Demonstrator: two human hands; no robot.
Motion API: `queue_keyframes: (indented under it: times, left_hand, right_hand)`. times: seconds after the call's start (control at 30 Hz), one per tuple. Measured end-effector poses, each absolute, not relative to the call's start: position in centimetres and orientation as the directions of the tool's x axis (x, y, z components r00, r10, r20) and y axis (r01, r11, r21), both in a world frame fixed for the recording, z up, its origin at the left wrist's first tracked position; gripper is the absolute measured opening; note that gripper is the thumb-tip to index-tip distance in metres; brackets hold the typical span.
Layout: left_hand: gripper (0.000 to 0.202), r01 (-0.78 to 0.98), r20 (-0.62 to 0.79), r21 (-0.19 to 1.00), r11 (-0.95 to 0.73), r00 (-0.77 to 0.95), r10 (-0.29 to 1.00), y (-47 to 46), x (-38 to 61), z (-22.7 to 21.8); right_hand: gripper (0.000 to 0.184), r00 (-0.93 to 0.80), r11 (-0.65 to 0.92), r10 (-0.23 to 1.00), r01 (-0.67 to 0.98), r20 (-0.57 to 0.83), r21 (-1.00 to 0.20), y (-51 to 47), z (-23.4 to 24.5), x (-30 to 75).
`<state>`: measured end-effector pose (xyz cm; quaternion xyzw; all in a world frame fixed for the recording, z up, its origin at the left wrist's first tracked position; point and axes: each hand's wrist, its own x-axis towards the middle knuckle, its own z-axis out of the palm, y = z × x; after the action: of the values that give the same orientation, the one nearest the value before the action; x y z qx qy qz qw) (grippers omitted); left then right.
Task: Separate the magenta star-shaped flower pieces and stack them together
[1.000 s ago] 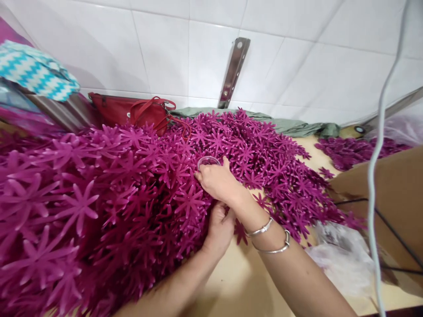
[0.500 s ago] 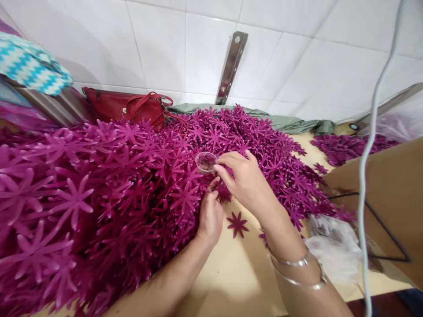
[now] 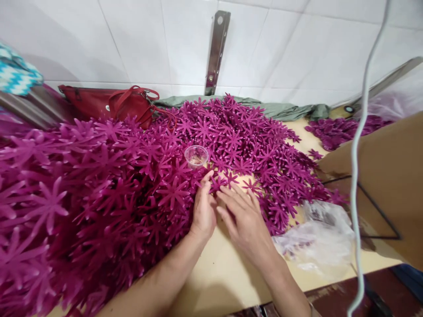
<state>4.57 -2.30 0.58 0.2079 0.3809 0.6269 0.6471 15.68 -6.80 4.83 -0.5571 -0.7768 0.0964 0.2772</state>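
Note:
A big heap of magenta star-shaped plastic flowers point(image 3: 99, 185) covers the tabletop from the left to the middle. A small clear plastic cup point(image 3: 196, 156) sits upright among them. My left hand point(image 3: 204, 209) rests at the heap's edge, its fingers stretched toward a loose flower point(image 3: 220, 180) just below the cup. My right hand point(image 3: 243, 220) lies flat beside it on the table, fingers spread, fingertips close to the same loose flowers. Neither hand holds anything.
A red handbag point(image 3: 112, 103) and a green cloth point(image 3: 274, 109) lie by the tiled wall. A metal bracket point(image 3: 215, 48) is fixed to the wall. A brown cardboard box point(image 3: 383, 176), a clear plastic bag point(image 3: 317, 237) and a hanging grey cable point(image 3: 358, 132) are on the right. A smaller flower pile point(image 3: 333, 130) sits at the back right.
My right hand let go of the clear cup, which now stands in the flowers, and came down flat beside my left hand. The view shifted right.

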Motion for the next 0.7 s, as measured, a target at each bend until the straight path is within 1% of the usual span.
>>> queue_keyframes:
  times: [0.07, 0.1, 0.13, 0.17, 0.2, 0.27, 0.33, 0.37, 0.43, 0.5, 0.6, 0.7]
  left_hand:
    - [0.039, -0.678, -0.222, 0.726, 0.114, -0.074, 0.972, -2.3, 4.8, 0.6]
    - [0.041, -0.689, -0.207, 0.716, 0.108, -0.062, 0.976, -2.4, 4.9, 0.6]
    - [0.042, -0.696, -0.188, 0.711, 0.101, -0.049, 0.981, -2.4, 4.9, 0.6]
    - [0.044, -0.699, -0.168, 0.709, 0.095, -0.036, 0.985, -2.4, 5.0, 0.6]
    - [0.044, -0.700, -0.153, 0.709, 0.088, -0.031, 0.988, -2.4, 5.0, 0.6]
    - [0.045, -0.701, -0.143, 0.709, 0.078, -0.035, 0.989, -2.4, 4.9, 0.6]
    - [0.046, -0.701, -0.141, 0.710, 0.070, -0.044, 0.989, -2.4, 4.9, 0.6]
    - [0.046, -0.695, -0.133, 0.716, 0.065, -0.044, 0.990, -2.3, 4.9, 0.6]
    - [0.046, -0.662, -0.099, 0.748, 0.044, -0.046, 0.994, -2.3, 4.9, 0.5]
    - [0.042, -0.600, -0.074, 0.800, 0.021, -0.064, 0.995, -2.2, 5.0, 0.5]
    - [0.031, -0.517, -0.076, 0.856, 0.007, -0.113, 0.991, -2.3, 5.2, 0.5]
    - [0.020, -0.490, -0.066, 0.872, 0.002, -0.114, 0.991, -2.4, 5.2, 0.4]
  right_hand:
    - [0.030, -0.078, 0.330, 0.906, 0.744, 0.415, -0.580, -5.4, 5.3, 15.9]
    - [0.030, 0.021, 0.302, 0.898, 0.697, 0.440, -0.651, -4.7, 5.2, 16.0]
    - [0.030, 0.113, 0.266, 0.895, 0.642, 0.432, -0.719, -3.9, 5.1, 16.0]
    - [0.032, 0.187, 0.228, 0.898, 0.574, 0.397, -0.787, -3.3, 4.7, 15.9]
    - [0.033, 0.225, 0.198, 0.914, 0.481, 0.338, -0.854, -2.7, 4.3, 15.7]
    - [0.034, 0.209, 0.134, 0.959, 0.263, 0.192, -0.955, -1.9, 3.4, 15.3]
    - [0.030, 0.179, 0.080, 0.979, 0.114, 0.099, -0.990, -1.7, 2.6, 15.0]
    - [0.027, 0.186, 0.068, 0.979, 0.080, 0.082, -0.994, -1.7, 2.4, 14.9]
    - [0.022, 0.216, 0.062, 0.974, 0.050, 0.072, -0.997, -1.9, 2.2, 14.9]
    - [0.021, 0.231, 0.068, 0.970, 0.019, 0.071, -0.997, -2.1, 2.3, 15.0]
    - [0.022, 0.250, 0.090, 0.965, -0.029, 0.080, -0.996, -2.2, 2.6, 15.2]
    - [0.024, 0.259, 0.097, 0.963, -0.081, 0.073, -0.992, -2.2, 2.7, 15.3]
